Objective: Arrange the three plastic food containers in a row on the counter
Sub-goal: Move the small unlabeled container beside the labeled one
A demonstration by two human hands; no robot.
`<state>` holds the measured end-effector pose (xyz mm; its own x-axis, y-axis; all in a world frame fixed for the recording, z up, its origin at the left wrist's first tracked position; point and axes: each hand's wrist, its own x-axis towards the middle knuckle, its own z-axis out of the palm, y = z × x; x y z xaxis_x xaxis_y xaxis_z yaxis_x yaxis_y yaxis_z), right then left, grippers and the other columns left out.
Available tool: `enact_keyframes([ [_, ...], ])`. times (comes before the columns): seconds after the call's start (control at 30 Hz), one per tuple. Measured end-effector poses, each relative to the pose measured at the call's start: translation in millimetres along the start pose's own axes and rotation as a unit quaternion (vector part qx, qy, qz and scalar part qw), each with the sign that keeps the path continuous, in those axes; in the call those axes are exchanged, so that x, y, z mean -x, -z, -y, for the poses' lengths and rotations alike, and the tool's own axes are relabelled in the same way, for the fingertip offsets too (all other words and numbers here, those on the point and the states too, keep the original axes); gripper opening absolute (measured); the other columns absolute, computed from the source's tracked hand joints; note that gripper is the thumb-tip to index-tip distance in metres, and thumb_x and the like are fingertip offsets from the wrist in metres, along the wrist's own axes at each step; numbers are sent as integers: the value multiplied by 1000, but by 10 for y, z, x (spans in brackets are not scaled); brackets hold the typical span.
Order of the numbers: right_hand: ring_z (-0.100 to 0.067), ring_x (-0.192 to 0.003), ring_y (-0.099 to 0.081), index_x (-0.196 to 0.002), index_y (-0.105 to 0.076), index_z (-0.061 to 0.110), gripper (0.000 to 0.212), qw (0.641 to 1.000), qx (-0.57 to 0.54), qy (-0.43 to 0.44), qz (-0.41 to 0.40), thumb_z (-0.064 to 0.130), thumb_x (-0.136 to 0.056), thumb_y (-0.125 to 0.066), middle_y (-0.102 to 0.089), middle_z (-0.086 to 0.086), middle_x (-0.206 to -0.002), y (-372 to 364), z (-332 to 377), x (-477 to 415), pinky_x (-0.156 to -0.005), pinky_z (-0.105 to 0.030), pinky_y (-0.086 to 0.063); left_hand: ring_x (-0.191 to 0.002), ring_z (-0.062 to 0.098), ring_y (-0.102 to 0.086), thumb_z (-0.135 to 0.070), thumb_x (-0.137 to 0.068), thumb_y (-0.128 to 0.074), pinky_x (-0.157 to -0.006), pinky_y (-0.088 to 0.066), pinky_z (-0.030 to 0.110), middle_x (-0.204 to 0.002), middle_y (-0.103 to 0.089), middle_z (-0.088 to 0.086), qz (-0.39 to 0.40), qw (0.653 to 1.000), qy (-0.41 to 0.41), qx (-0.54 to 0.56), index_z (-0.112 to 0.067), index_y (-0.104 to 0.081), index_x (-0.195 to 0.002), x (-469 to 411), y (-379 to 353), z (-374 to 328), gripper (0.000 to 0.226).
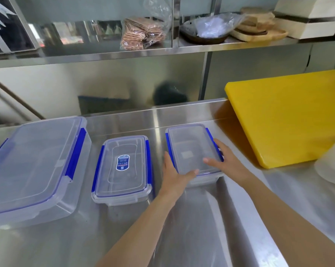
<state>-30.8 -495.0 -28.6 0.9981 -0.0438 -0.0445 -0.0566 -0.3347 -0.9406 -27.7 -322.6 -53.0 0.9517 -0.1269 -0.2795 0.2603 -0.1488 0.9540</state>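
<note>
Three clear plastic containers with blue side clips stand side by side on the steel counter (124, 237). The large container (31, 164) is at the left. A small container (123, 168) with a blue label on its lid is in the middle. The third container (191, 145) is at the right, lid on. My left hand (175, 176) grips its near left corner, thumb on the lid. My right hand (227, 160) holds its right side, fingers over the blue clip and thumb on the lid. Its near edge is partly hidden by my hands.
A thick yellow cutting board (290, 116) leans to the right of the third container. A white object (334, 162) sits at the far right edge. Above, a steel shelf (124, 53) carries bagged goods, a dark bowl, wooden boards and boxes.
</note>
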Motion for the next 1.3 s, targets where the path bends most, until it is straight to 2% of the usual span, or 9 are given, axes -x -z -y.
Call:
enact_keyframes([
  [0.07,2,-107,-60,-123,-51,32,61,999,8,24,46,17,-72,-81,-61,8,-117,7,-101,13,-80,-16,-53,-133,20,-46,-49,-48,-89,-107,-44,49,-146,-44,-3,8,999,-31,-11,-34,-25,-144,3,-16,98,117],
  [0.13,-9,-117,-55,-132,-46,31,78,998,21,23,62,25,-65,-85,-57,6,-126,5,-186,-10,-88,-26,-54,-126,16,-52,-44,-49,-89,-103,-48,47,-136,-52,-4,18,999,-46,-4,-33,-31,-140,-2,-19,141,108],
  [0.4,-12,-118,-49,-129,-45,41,82,996,87,2,33,47,-57,-85,-52,7,-125,114,-226,-234,-92,-33,-53,-122,13,-55,-27,-55,-86,-102,-50,44,-131,-56,-3,36,996,-82,-1,-30,-37,-136,-216,-72,-4,94],
  [0.63,-14,-121,-44,-137,-36,37,89,992,124,-20,10,52,-61,-80,-42,3,-134,241,-271,-542,-98,-39,-49,-118,14,-57,-19,-61,-86,-98,-54,40,-127,-58,-4,62,993,-92,-33,-30,-41,-131,-588,-135,-180,84],
  [0.83,-7,-113,-36,-139,-33,32,80,990,136,-28,24,32,-74,-78,-37,9,-125,392,-256,-733,-92,-28,-38,-117,17,-59,-35,-47,-89,-94,-55,46,-125,-61,-3,56,994,-87,-37,-33,-44,-129,-862,-272,-197,93],
  [1.0,-16,-123,-44,-138,-36,37,103,988,142,-58,33,65,-48,-79,-43,5,-135,469,-264,-786,-101,-47,-47,-114,16,-61,-40,-46,-88,-93,-57,43,-124,-61,-6,36,994,-83,-66,-32,-43,-130,-937,-348,-148,96],
  [1.13,-22,-130,-37,-141,-35,26,87,966,247,-72,-1,48,-68,-77,-34,-4,-148,446,-192,-756,-108,-45,-37,-120,16,-54,-48,-59,-80,-100,-51,43,-130,-53,-6,25,983,-73,-167,-30,-41,-130,-767,-283,-291,83],
  [1.23,-26,-142,-21,-146,-27,23,87,914,398,-66,-42,53,-76,-68,-22,-4,-157,351,-42,-706,-115,-45,-19,-132,21,-43,-37,-84,-65,-109,-38,35,-143,-44,2,0,970,-71,-234,-16,-45,-135,-622,-24,-519,59],
  [1.3,-24,-142,-22,-145,-28,23,82,921,388,-25,-38,53,-79,-65,-23,-2,-156,162,114,-604,-115,-41,-21,-132,23,-44,-34,-90,-58,-108,-35,35,-142,-48,5,-62,957,-87,-269,-12,-49,-133,-537,279,-641,49],
])
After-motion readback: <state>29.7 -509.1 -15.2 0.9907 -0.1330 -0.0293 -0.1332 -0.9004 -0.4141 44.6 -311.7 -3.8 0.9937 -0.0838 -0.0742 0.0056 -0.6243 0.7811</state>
